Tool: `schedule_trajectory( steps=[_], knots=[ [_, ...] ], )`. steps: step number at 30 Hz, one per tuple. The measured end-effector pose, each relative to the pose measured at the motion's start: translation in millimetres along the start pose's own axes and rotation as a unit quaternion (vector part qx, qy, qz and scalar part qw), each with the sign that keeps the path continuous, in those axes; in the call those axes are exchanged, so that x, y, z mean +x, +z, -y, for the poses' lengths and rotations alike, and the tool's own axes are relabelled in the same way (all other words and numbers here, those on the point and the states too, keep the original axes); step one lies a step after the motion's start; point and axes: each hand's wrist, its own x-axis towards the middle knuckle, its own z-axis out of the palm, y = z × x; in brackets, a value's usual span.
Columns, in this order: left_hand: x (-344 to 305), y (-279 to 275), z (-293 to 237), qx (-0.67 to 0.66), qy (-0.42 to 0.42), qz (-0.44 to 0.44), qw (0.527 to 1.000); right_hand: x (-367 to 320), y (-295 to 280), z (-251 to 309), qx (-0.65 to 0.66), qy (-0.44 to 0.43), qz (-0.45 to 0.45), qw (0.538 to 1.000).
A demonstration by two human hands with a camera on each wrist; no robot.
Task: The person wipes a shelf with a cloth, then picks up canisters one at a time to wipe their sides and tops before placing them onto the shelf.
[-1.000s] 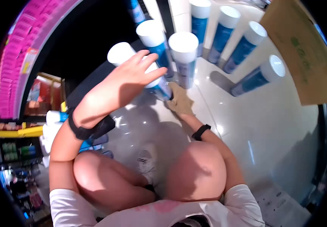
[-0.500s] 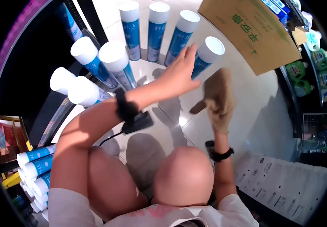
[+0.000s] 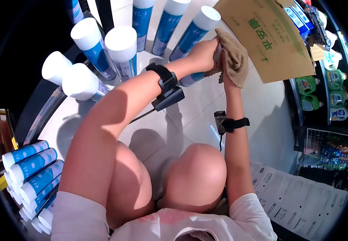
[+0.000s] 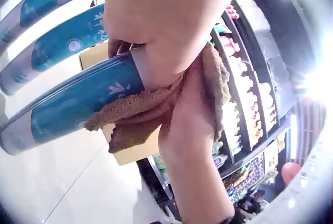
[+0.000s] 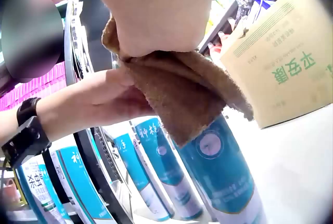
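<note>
The can (image 4: 78,102) runs down from my left hand (image 3: 203,56), which curls round its capped top, long axis roughly upright. Just as near, from the right, my right hand (image 4: 191,99) holds the brown cloth (image 5: 174,96) against it; fingers hidden, I can't tell their grip.

Pale tile flr (image 3: 200,108) w/ white-capped blue cans (image 3: 141,26) stdg upright, cardbd box (image 3: 262,44) nr them.
</note>
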Motion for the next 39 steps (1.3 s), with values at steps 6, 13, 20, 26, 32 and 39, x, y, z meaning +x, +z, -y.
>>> schedule_trajectory(
  steps=[6, 13, 20, 26, 32, 39],
  knots=[
    [-26.0, -22.3, -16.7, 0.048, 0.019, 0.118, 0.992, -24.8, -1.5, 29.7, 0.384, 0.302, -0.074, 0.869],
    [-58.8, -52.1, -36.0, 0.075, 0.018, 0.206, 0.976, -76.8, 16.8, 44.2, 0.420, 0.419, -0.077, 0.801],
    [-73.6, -46.0, -25.7, 0.153, 0.225, 0.080, 0.959, -195.2, 84.9, -64.8, 0.260, 0.501, 0.130, 0.815],
    [-69.3, -55.6, -41.3, 0.292, 0.267, 0.076, 0.915, -215.6, 80.4, -69.9, 0.403, 0.531, 0.055, 0.743],
    [-81.1, -51.5, -46.5, 0.261, 0.225, 0.069, 0.936, -158.2, -5.8, -6.5, 0.343, 0.383, 0.167, 0.841],
    [-78.0, -59.9, -66.6, 0.314, 0.232, 0.109, 0.914, -122.5, -61.1, 64.0, -0.012, 0.038, 0.299, 0.953]
  ],
)
